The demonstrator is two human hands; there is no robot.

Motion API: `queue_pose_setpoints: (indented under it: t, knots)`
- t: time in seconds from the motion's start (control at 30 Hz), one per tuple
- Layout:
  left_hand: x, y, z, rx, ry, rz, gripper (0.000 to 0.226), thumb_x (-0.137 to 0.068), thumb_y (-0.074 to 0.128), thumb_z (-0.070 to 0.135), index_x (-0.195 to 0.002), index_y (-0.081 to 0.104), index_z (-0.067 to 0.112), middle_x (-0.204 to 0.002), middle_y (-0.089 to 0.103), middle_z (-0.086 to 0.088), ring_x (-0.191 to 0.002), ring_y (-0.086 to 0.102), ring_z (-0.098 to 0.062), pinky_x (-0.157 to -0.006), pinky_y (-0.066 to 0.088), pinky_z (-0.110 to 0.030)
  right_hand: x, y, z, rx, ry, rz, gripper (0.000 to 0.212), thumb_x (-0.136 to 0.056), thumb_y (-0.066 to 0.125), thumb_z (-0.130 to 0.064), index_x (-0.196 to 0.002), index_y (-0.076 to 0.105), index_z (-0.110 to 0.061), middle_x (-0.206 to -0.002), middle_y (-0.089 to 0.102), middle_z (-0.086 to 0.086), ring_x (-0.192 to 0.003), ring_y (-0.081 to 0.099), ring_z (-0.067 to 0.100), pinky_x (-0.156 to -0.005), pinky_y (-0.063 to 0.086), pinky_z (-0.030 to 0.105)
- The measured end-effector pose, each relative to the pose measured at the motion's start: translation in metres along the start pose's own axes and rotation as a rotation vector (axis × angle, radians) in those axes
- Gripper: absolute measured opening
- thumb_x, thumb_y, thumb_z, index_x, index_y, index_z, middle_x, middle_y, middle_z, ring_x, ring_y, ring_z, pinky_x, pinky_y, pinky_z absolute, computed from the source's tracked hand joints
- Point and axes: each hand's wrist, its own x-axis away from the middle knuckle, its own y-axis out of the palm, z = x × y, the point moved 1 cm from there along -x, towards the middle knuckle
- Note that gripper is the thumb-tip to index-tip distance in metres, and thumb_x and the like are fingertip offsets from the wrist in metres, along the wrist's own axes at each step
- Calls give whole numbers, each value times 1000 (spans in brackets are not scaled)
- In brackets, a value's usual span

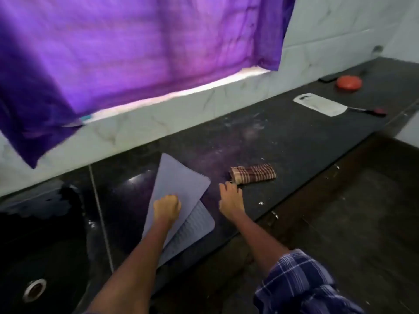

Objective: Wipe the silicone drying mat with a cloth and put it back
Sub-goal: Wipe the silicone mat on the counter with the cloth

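Note:
A grey-lilac silicone drying mat [179,182] lies on the dark counter [283,141], folded over so its smooth underside faces up and a ribbed part shows below. My left hand [166,208] is closed in a fist on the folded mat and holds it. A folded checked brown cloth [254,174] lies to the right of the mat. My right hand [230,199] hovers open over the counter, fingers spread, just short of the cloth's left end.
A black sink [45,245] with a metal drain sits at the left. Far right on the counter are a white chopping board [319,104], a red-handled knife [371,111], a red lid [348,82] and a dark phone. A purple curtain [136,53] hangs above.

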Motion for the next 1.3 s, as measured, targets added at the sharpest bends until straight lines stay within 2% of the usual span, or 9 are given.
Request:
queue_pose_setpoints:
  t: [0.07,0.17,0.3,0.5,0.7,0.83,0.97,1.17,1.3]
  knots:
    - [-10,9,18,-4,26,-42,31,-101,36,22,-122,54,9,-123,62,-12,-111,60,-31,-84,47,-36,-8,0,29,36,128,6,66,-84,59,-18,-143,29,-13,-144,36,11,-131,37,29,-105,36,42]
    - [-29,14,41,-23,81,-45,33,-101,38,27,-126,51,10,-125,58,-10,-115,56,-28,-84,47,-36,-35,-1,76,86,188,21,63,-81,62,-17,-138,33,-13,-137,42,11,-127,40,29,-101,39,40]
    - [-54,27,51,-53,75,-74,41,-99,42,39,-129,48,12,-127,56,-8,-116,54,-25,-83,47,-32,-77,0,104,164,79,-42,53,-85,59,-16,-133,38,-13,-135,44,11,-125,42,29,-103,38,40]
    - [-73,24,52,-37,45,-84,32,-97,40,21,-123,52,7,-127,56,-10,-116,53,-26,-85,44,-34,-131,-15,106,144,38,82,34,-88,53,-21,-120,49,-11,-123,54,12,-116,50,32,-94,39,41]
    - [-77,-26,-16,198,-254,143,25,-95,45,23,-106,61,7,-112,63,-10,-102,60,-28,-77,44,-36,-175,-37,29,-186,-69,178,26,-86,56,-16,-109,53,-5,-111,56,17,-106,51,36,-85,43,46]
    - [-74,-50,-90,223,-445,220,27,-95,48,25,-111,64,11,-115,64,-11,-107,61,-29,-78,48,-36,-192,-40,-41,-393,-160,194,23,-83,57,-11,-104,56,-1,-107,57,23,-101,51,40,-84,43,46]
    - [-57,-60,-157,207,-615,202,38,-98,47,28,-132,51,11,-133,53,-12,-124,47,-30,-89,47,-42,-198,-34,-97,-460,-243,147,25,-84,55,-10,-107,57,0,-107,55,25,-103,50,40,-84,42,43]
    - [-36,-48,-221,104,-620,131,39,-98,50,23,-134,48,10,-133,52,-12,-128,44,-27,-92,47,-41,-198,-21,-154,-415,-282,84,31,-88,53,-10,-117,59,-2,-114,53,25,-110,47,37,-90,42,39]
    - [-41,-30,-255,117,-512,26,39,-96,51,21,-135,49,13,-134,52,-8,-129,41,-25,-97,45,-39,-201,-14,-193,-395,-279,59,30,-90,53,-13,-118,61,-5,-112,55,22,-110,48,33,-88,45,35]
